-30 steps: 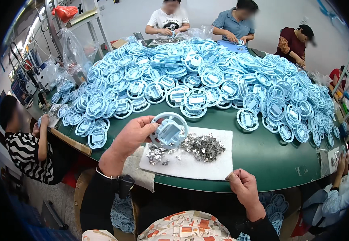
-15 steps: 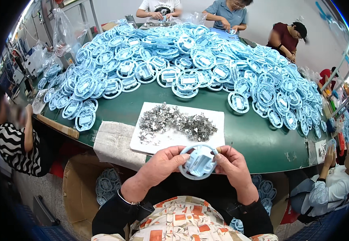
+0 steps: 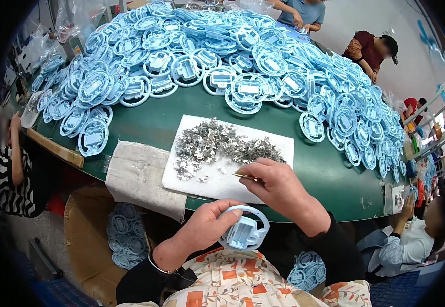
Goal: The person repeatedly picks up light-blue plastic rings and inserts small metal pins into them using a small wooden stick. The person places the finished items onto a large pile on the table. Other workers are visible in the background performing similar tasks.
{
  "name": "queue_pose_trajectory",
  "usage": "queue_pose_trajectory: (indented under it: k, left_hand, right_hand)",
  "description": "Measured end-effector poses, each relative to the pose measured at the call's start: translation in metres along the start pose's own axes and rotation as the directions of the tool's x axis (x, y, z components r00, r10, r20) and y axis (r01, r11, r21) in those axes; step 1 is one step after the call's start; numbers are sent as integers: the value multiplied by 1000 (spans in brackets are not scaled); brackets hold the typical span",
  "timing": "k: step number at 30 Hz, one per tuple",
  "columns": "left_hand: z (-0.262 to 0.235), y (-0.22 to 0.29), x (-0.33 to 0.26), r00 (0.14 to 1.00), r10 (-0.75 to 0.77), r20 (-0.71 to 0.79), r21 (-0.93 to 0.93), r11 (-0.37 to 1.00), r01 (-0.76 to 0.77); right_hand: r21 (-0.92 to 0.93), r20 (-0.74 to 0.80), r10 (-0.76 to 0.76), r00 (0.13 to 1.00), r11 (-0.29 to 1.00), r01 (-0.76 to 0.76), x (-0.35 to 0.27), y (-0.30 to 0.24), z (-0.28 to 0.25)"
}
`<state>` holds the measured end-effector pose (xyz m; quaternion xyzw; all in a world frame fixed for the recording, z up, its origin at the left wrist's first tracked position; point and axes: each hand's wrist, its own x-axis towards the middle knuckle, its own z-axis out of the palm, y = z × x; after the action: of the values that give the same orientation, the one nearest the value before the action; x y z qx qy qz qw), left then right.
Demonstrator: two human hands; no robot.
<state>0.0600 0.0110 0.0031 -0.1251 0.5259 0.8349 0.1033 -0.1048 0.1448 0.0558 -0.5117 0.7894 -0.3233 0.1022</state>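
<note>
Left hand: the left hand (image 3: 204, 225) has its thumb and fingers clamped on the rim of 1 light-blue plastic steering-wheel-shaped part (image 3: 243, 233).
Held part: in front of the patterned garment (image 3: 230, 268), near the table edge, its boxy hollow facing up.
Right hand: the right hand (image 3: 281, 189) has its thumb and forefinger pinched together on a slim tool (image 3: 246, 177), too small to identify, over the foam sheet.
Foam sheet: white foam sheet (image 3: 217, 190) on the green tabletop (image 3: 335, 174), bearing small silvery metal pieces (image 3: 207, 140).
Cloth: greyish cloth (image 3: 143, 176), left of the foam.
Pile: many light-blue wheel parts (image 3: 249, 89) heaped beyond.
Box: cardboard box (image 3: 82, 240) below, more such parts in view.
Co-workers: 1 in dark red (image 3: 368, 53), 1 in white (image 3: 404, 243), others around the table.
</note>
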Motion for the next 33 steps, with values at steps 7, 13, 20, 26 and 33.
queue_pose_trajectory:
  k: [7,13,20,26,33]
  left_hand:
    - [-13,9,-7,999,26,-42,-2,1000,-26]
    - [-18,8,-1,976,171,-134,8,985,-171]
    - [-8,20,17,895,376,-238,425,870,-252]
    - [-1,21,22,891,393,-227,434,860,-268]
    - [4,18,29,917,358,-173,434,864,-256]
  right_hand:
    - [-266,209,-148,967,943,201,49,11,29]
    - [63,31,-17,999,998,15,36,-2,12]
    - [182,4,33,999,983,-34,8,-16,-4]
    - [304,47,149,988,940,-156,-3,-6,-14]
    - [500,167,260,951,809,-309,-12,11,-13]
